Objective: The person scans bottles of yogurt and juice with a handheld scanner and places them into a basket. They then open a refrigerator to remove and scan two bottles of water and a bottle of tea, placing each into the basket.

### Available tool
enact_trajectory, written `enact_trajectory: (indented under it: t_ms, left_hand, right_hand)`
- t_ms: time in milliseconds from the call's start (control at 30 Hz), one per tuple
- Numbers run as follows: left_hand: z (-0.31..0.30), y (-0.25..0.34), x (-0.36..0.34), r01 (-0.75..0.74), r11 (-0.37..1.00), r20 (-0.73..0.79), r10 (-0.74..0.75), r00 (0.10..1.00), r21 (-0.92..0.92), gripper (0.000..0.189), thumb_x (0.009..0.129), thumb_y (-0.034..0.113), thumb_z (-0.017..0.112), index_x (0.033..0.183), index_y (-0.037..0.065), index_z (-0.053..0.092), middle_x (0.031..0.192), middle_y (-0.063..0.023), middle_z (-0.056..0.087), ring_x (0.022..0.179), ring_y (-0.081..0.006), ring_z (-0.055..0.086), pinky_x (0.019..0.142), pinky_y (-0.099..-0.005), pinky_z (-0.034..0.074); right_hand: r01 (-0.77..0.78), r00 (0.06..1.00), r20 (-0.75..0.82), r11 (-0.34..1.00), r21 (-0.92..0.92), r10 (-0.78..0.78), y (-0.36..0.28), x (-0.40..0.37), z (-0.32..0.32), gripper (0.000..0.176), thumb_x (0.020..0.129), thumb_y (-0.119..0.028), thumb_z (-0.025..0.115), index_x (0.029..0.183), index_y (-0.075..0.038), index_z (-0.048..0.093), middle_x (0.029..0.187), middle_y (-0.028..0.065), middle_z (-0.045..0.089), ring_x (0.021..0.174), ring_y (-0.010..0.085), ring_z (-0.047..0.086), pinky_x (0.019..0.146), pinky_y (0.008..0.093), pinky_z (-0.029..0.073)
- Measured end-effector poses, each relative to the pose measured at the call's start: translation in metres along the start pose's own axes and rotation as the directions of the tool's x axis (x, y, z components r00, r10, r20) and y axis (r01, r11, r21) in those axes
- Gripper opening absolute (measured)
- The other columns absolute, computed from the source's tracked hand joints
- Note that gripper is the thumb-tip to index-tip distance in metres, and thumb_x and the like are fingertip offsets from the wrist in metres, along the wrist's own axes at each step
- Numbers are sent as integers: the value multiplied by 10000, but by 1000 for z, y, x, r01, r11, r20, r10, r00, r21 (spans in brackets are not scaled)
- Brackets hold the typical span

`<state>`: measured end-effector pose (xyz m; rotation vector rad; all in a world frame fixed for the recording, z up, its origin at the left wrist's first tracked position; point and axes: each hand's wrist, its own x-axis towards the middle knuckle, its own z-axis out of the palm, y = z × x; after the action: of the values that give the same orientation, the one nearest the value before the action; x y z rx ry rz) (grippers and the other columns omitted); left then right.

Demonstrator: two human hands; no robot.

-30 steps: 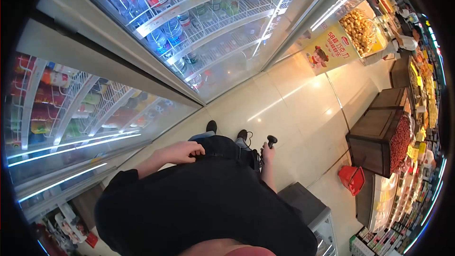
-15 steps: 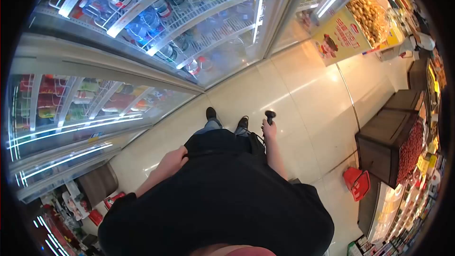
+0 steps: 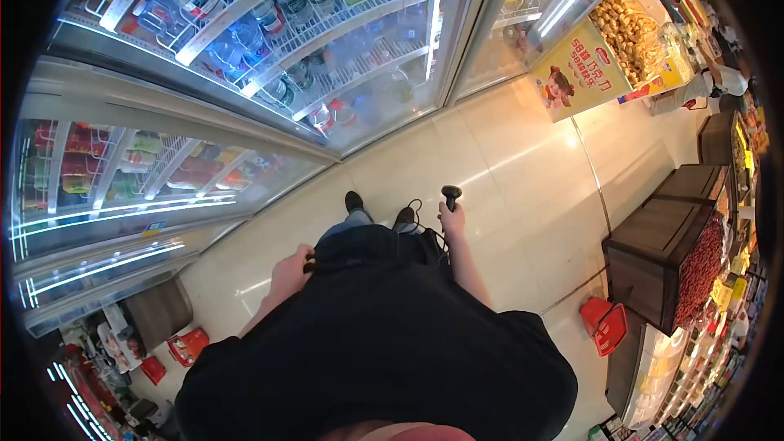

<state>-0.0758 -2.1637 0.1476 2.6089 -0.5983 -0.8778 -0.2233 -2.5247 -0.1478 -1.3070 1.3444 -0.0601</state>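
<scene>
My right hand (image 3: pixel 452 219) is wrapped round a black handheld device (image 3: pixel 451 194) with a rounded head, and a thin black cable loops beside it. On the other side, my left hand (image 3: pixel 291 269) is closed by the edge of the black shirt (image 3: pixel 376 335), near the waist. Something small and dark shows at its fingertips, too small to name. Below the waist, both dark shoes show on the pale tiled floor (image 3: pixel 490 212).
Glass-door coolers (image 3: pixel 327 151) with bottles stand ahead and to the left. A yellow box display (image 3: pixel 584 73) of gold-wrapped items is at the upper right. Dark wooden bins (image 3: pixel 645 249) and a red basket (image 3: pixel 604 325) stand at right. More red baskets (image 3: pixel 189 346) sit at lower left.
The coolers and display have shifted slightly left in view. My left hand has moved a little up and left against the shirt. The device has turned more upright in my right hand.
</scene>
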Motion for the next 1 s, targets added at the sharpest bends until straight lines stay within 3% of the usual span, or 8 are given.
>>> enact_trajectory:
  t_ms: [33,67,133,333,500,700,800,1000]
  left_hand:
    - [-3,7,8,-79,996,9,78,997,36,359,920,246,730,1225,146,569,886,-141,714,879,-381,701,777,-460,538]
    - [-7,19,16,-26,1000,88,27,996,-4,322,936,241,712,1221,148,596,942,-124,722,925,-358,701,802,-443,540]
    - [8,22,31,-171,983,68,175,982,-63,280,950,258,696,1199,148,631,988,-109,721,960,-343,695,816,-431,537]
    - [18,50,30,-242,952,151,272,950,-190,263,940,159,627,1202,138,644,1022,-106,718,1007,-347,689,843,-423,531]
    - [22,67,34,-83,896,302,233,925,-437,358,944,137,646,1298,89,621,1107,-99,702,1046,-219,671,942,-356,491]
    - [10,70,53,61,839,594,329,734,-541,349,990,205,668,1315,84,622,1124,-106,705,1058,-194,666,941,-340,499]
    - [45,57,66,-78,786,436,420,796,-614,314,990,231,683,1262,77,655,1121,-88,708,1047,-180,665,930,-321,503]
    - [51,42,61,-142,798,285,366,886,-585,238,1017,192,659,1206,48,665,995,-25,686,886,-89,614,818,-273,497]
  right_hand:
    - [14,1000,0,1000,-18,-14,-1,2,1,356,900,-294,719,1042,17,619,842,84,658,716,170,676,657,339,535]
    - [13,1000,25,1000,3,-13,0,4,-1,364,899,-295,722,1051,20,621,845,83,661,712,169,677,658,340,535]
    - [-3,1000,19,1000,27,3,4,7,-1,364,901,-292,722,1061,20,624,848,81,662,714,167,679,652,333,530]
    - [-52,996,81,998,44,49,5,2,13,377,904,-296,721,1088,19,626,870,78,661,744,158,681,658,317,525]
    - [-42,992,116,999,-1,41,-4,-4,17,416,888,-303,726,1123,24,620,883,80,670,773,168,697,678,324,537]
    - [3,995,96,1000,-2,-3,6,6,33,428,882,-298,721,1126,40,622,885,88,681,759,174,700,689,336,550]
    - [6,995,101,999,-44,-2,-5,1,34,438,883,-292,723,1140,46,617,904,100,690,765,178,705,709,336,554]
    - [36,998,45,998,57,-38,-21,-2,40,393,894,-280,723,1105,26,594,842,73,638,689,151,648,648,326,522]
